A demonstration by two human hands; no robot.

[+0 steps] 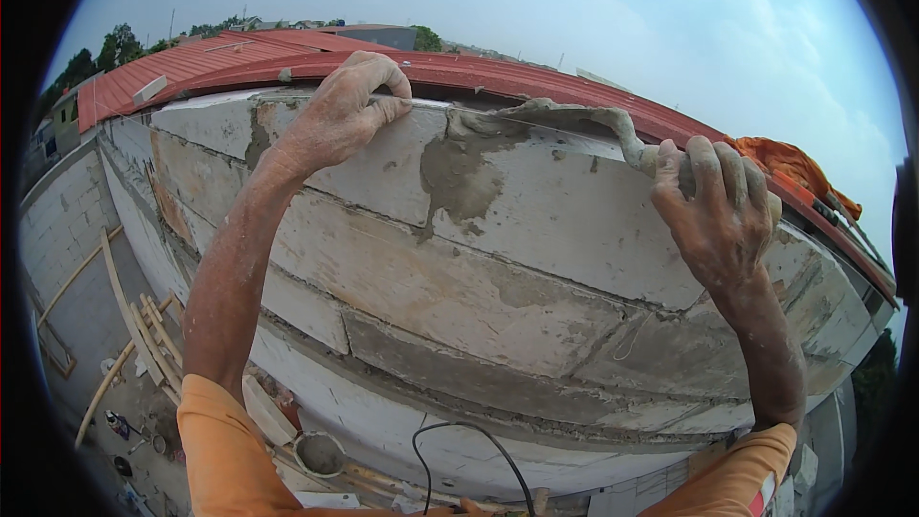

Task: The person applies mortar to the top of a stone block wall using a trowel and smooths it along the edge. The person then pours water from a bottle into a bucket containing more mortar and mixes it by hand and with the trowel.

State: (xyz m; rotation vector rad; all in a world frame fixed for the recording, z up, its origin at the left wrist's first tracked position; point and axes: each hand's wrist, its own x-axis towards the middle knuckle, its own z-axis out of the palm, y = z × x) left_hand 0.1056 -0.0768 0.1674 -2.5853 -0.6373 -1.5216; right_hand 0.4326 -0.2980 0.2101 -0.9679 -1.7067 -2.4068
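My left hand (355, 105) is closed in a pinch at the top edge of the block wall (364, 258); a thin pale line runs right from its fingertips, but what they hold is unclear. My right hand (713, 193) grips the handle of a mortar-caked trowel (627, 139), whose blade lies along the wall's top, partly hidden in wet mortar. A dark grey mortar patch (458, 175) spreads down the face of the upper block between my hands.
A red metal roof (144, 77) lies beyond the wall, with a crumpled orange cloth (796, 165) at right. Below left are bamboo poles (115, 278), another grey wall (67, 230), a mortar bucket (320, 453) and scattered items. A black cable (498, 450) hangs below me.
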